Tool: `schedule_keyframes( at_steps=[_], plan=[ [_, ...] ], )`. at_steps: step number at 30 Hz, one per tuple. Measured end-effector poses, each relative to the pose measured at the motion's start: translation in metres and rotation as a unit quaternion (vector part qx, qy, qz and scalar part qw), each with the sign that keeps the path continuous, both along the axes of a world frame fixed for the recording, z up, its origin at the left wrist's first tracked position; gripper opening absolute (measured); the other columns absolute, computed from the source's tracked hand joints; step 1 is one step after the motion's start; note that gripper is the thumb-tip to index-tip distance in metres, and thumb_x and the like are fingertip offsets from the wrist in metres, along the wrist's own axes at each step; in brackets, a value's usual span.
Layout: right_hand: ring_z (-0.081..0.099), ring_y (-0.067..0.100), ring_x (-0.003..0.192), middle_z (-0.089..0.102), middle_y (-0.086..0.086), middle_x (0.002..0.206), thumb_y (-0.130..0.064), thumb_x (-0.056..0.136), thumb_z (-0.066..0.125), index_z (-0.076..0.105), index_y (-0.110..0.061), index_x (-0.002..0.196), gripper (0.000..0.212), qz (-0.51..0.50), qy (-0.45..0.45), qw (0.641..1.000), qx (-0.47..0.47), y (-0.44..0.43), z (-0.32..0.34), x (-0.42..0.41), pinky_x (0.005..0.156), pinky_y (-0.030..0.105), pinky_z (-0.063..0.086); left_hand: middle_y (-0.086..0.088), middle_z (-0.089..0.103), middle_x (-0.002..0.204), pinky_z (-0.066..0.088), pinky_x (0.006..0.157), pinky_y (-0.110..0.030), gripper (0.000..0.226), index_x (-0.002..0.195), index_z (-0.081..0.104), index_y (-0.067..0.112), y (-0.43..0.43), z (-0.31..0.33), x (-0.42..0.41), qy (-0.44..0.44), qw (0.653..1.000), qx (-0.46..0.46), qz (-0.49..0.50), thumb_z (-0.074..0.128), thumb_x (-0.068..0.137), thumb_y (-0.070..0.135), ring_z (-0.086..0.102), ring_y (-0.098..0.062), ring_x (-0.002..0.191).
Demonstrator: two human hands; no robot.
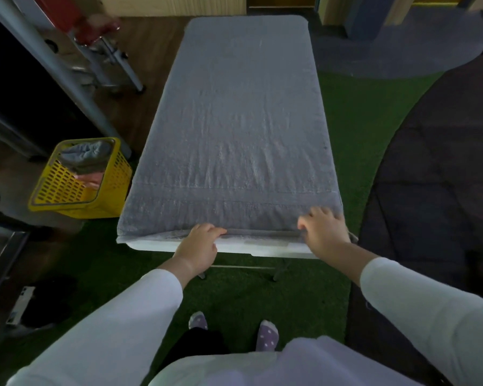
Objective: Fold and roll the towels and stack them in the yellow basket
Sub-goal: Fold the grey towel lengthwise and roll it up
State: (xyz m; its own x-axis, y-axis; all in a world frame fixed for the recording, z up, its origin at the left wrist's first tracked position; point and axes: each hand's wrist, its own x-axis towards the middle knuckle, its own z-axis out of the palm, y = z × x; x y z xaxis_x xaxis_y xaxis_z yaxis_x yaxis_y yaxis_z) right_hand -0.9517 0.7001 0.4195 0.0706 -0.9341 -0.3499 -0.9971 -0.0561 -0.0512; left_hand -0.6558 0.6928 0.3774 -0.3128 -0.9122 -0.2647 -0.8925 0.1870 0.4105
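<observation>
Beside table (262, 247), yellow basket (64, 188), towels (85, 156) inside

Towel (234, 129) matt terry cloth; basket (78, 190) perforated plastic.

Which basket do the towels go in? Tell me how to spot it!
Find the long table covered by a grey towel. On the floor by its near left corner stands the basket. It is bright yellow with slotted sides, with cloth inside.

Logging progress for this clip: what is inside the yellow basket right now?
The yellow basket holds a grey towel lying above a pink cloth. Anything beneath those two is covered and cannot be seen.
</observation>
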Motion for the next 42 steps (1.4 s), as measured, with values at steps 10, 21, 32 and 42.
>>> schedule_keyframes(
  at_steps=[10, 21, 32, 42],
  plan=[
    [0.042, 0.029, 0.125, 0.040, 0.004, 0.139, -0.021, 0.094, 0.059, 0.035, -0.029, 0.146, 0.058, 0.044, -0.119, 0.989, 0.074, 0.004, -0.019, 0.146, 0.098, 0.045, 0.047, 0.003, 0.051, 0.133, 0.044, 0.104, -0.033, 0.043, 0.136, 0.051, 0.026, -0.004, -0.005, 0.095, -0.057, 0.994, -0.058, 0.075, 0.057, 0.095, 0.015, 0.046, -0.016, 0.124],
    [0.033, 0.031, 0.130, 0.038, 0.003, 0.137, -0.026, 0.094, 0.058, 0.042, -0.034, 0.133, 0.043, -0.060, -0.110, 0.984, 0.129, -0.017, -0.019, 0.164, 0.104, 0.045, 0.040, -0.001, 0.053, 0.128, 0.047, 0.092, -0.030, 0.036, 0.128, 0.053, 0.023, -0.043, -0.009, 0.217, -0.105, 0.986, -0.031, 0.123, 0.054, 0.094, 0.009, 0.051, -0.016, 0.113],
    [0.028, 0.033, 0.130, 0.032, 0.004, 0.137, -0.031, 0.093, 0.061, 0.039, -0.036, 0.130, 0.043, -0.118, -0.087, 0.980, 0.132, -0.014, -0.021, 0.175, 0.106, 0.049, 0.038, 0.009, 0.049, 0.123, 0.048, 0.093, -0.029, 0.027, 0.122, 0.054, 0.024, -0.050, -0.016, 0.254, 0.014, 0.999, 0.025, 0.032, 0.057, 0.097, 0.032, 0.052, -0.009, 0.112],
    [0.031, 0.031, 0.130, 0.033, 0.005, 0.137, -0.034, 0.092, 0.062, 0.038, -0.037, 0.130, 0.045, -0.098, -0.082, 0.982, 0.136, -0.017, -0.022, 0.174, 0.105, 0.047, 0.039, 0.002, 0.057, 0.092, 0.044, 0.071, -0.033, 0.023, 0.097, 0.059, 0.031, -0.079, -0.016, 0.279, -0.096, 0.989, 0.031, 0.109, 0.046, 0.098, 0.050, 0.052, -0.015, 0.086]
  ],
)
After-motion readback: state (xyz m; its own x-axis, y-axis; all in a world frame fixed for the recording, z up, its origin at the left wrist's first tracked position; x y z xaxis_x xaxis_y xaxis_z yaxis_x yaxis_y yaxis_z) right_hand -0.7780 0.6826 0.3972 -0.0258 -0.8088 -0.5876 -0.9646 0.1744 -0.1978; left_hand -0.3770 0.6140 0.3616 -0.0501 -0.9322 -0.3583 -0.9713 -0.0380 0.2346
